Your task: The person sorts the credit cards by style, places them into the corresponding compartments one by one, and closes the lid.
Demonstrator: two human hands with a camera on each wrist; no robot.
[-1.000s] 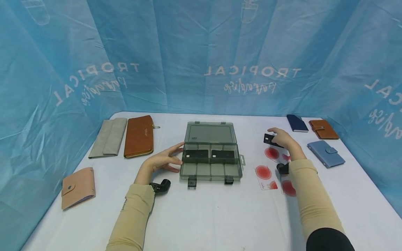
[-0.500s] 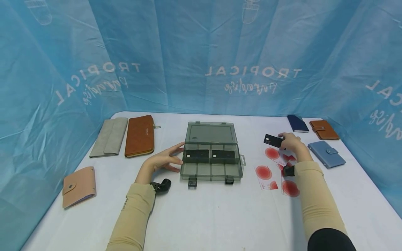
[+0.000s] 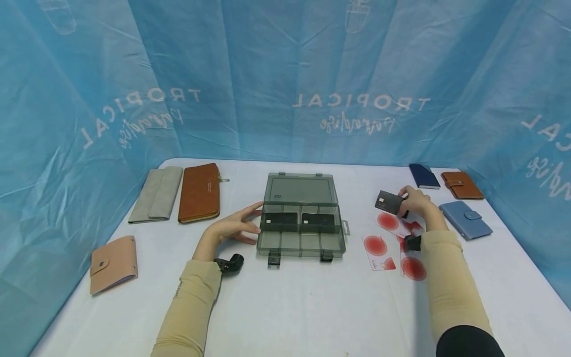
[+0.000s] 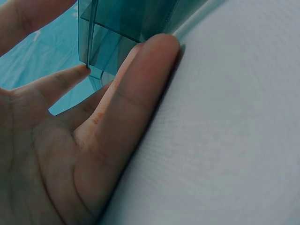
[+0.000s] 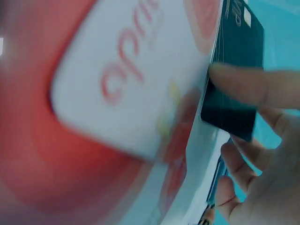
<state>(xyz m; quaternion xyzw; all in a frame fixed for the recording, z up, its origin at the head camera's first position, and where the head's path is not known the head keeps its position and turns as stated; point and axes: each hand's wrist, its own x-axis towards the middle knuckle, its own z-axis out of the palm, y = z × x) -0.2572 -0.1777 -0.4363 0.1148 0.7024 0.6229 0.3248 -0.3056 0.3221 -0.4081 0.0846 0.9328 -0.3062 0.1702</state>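
Note:
My right hand (image 3: 417,203) pinches a black card (image 3: 387,202) by its right end, its chip side turned up. In the right wrist view the thumb lies on the face of this card (image 5: 236,112), with the other fingers behind it. A translucent grey-green divided box (image 3: 301,190) lies with its lid folded back. Two more black cards, one on the left (image 3: 280,221) and one on the right (image 3: 317,221), lie in its back compartments. Fingers spread, my left hand (image 3: 229,229) touches the box's left side; the left wrist view shows fingertips against its wall (image 4: 112,42).
Several red-and-white cards (image 3: 375,246) lie under and before the right hand. Navy (image 3: 424,176), brown (image 3: 462,185) and blue (image 3: 466,219) wallets lie at right. At left are a grey wallet (image 3: 156,194), a brown zip wallet (image 3: 199,192) and a tan card holder (image 3: 113,265).
My right hand has drawn back to the right end of the black card and grips it there; the card now tilts with more of its face showing. My left hand stays at the box.

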